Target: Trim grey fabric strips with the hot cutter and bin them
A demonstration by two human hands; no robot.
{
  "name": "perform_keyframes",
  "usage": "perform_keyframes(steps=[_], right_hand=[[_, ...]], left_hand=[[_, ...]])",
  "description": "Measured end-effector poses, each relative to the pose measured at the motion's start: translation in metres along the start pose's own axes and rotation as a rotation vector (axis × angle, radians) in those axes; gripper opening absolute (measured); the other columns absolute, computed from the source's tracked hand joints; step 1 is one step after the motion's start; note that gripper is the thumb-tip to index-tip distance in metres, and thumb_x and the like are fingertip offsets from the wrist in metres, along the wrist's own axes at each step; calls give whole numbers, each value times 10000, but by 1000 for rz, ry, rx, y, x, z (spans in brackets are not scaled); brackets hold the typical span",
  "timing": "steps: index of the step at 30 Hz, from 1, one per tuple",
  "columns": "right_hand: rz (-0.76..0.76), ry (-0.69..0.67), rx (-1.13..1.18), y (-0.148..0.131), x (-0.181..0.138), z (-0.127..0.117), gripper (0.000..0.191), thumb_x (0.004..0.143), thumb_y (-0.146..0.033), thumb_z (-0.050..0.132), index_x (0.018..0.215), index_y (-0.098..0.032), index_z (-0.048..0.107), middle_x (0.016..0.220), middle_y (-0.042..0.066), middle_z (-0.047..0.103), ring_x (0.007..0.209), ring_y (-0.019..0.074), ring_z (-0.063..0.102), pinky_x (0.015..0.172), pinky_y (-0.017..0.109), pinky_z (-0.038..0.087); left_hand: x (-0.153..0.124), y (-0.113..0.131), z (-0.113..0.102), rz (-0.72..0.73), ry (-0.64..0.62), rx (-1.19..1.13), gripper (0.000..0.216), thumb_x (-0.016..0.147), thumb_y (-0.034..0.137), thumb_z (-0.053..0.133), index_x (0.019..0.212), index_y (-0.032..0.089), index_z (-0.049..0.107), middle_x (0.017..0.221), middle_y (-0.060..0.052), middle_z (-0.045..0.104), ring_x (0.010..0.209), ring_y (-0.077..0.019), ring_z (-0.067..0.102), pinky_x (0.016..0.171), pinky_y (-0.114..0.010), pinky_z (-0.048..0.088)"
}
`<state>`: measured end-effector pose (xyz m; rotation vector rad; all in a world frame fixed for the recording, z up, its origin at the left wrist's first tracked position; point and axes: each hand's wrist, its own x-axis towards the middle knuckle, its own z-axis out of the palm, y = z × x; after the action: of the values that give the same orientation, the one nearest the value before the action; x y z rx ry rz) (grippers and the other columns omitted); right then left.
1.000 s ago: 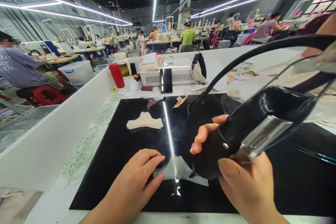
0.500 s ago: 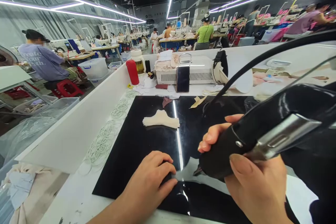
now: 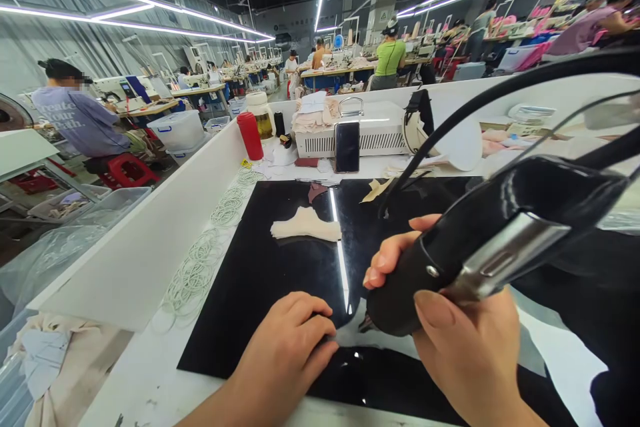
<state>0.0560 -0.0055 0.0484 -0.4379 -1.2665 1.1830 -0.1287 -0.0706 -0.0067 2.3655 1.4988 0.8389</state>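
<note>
My right hand (image 3: 465, 353) is wrapped round a bulky black handheld tool (image 3: 400, 293) with a metal lever on its side and a black cable at its back end. The tool's small dark tip points down left, at or just above a thin grey piece (image 3: 393, 341) lying on the glossy black board (image 3: 240, 293). Beside the tip, my left hand (image 3: 287, 347) rests on the board with fingers curled and the fingertips pressed on the left end of that piece. A small stack of cream cut pieces (image 3: 306, 223) lies farther back on the board.
Pale green loops (image 3: 193, 273) lie along the white left wall. Behind the board stand a red container (image 3: 249, 136), a phone (image 3: 347, 147) and a white vented box (image 3: 380, 137). The cable (image 3: 450, 107) arcs over the right side. Several people work at sewing tables beyond.
My right hand and the tool have shifted left, bringing the tip closer to my left hand. The left hand has barely moved, and the view has tilted slightly.
</note>
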Motion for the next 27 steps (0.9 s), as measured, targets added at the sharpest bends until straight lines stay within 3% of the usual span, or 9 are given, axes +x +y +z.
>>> perform_keyframes(steps=[8, 13, 17, 22, 27], right_hand=[[22, 18, 36, 2, -8, 14, 389, 918, -426, 751, 1215, -303, 533, 870, -5, 636, 714, 164, 615, 605, 300, 563], [16, 9, 52, 4, -13, 20, 254, 932, -416, 735, 1036, -296, 536, 867, -2, 637, 712, 160, 614, 601, 295, 558], [12, 4, 31, 3, -15, 22, 328, 936, -422, 724, 1162, -303, 519, 859, 2, 629, 677, 165, 598, 564, 307, 551], [-5, 0, 17, 2, -16, 20, 260, 940, -431, 720, 1097, -303, 558, 871, 2, 635, 693, 160, 625, 591, 296, 574], [36, -5, 46, 3, -17, 18, 398, 930, -443, 733, 1248, -314, 531, 881, 5, 636, 733, 168, 632, 621, 301, 579]], left_hand=[[-7, 3, -1, 156, 13, 175, 137, 1031, 196, 543, 1032, 188, 680, 1094, -33, 731, 1052, -186, 681, 953, -349, 592], [-10, 3, 2, 193, 27, 220, 122, 1023, 197, 566, 1023, 167, 684, 1087, -38, 743, 1047, -182, 688, 963, -344, 602], [-10, 4, 2, 235, 75, 249, 155, 1036, 214, 547, 1021, 173, 695, 1075, -26, 759, 1014, -184, 707, 952, -352, 613], [-11, 6, -2, 177, 86, 232, 212, 1063, 262, 501, 1110, 179, 690, 1107, -39, 760, 1025, -181, 715, 948, -352, 621], [-13, 5, -3, 117, 83, 173, 228, 1064, 310, 496, 1089, 205, 697, 1110, -25, 757, 1043, -201, 713, 930, -376, 635]])
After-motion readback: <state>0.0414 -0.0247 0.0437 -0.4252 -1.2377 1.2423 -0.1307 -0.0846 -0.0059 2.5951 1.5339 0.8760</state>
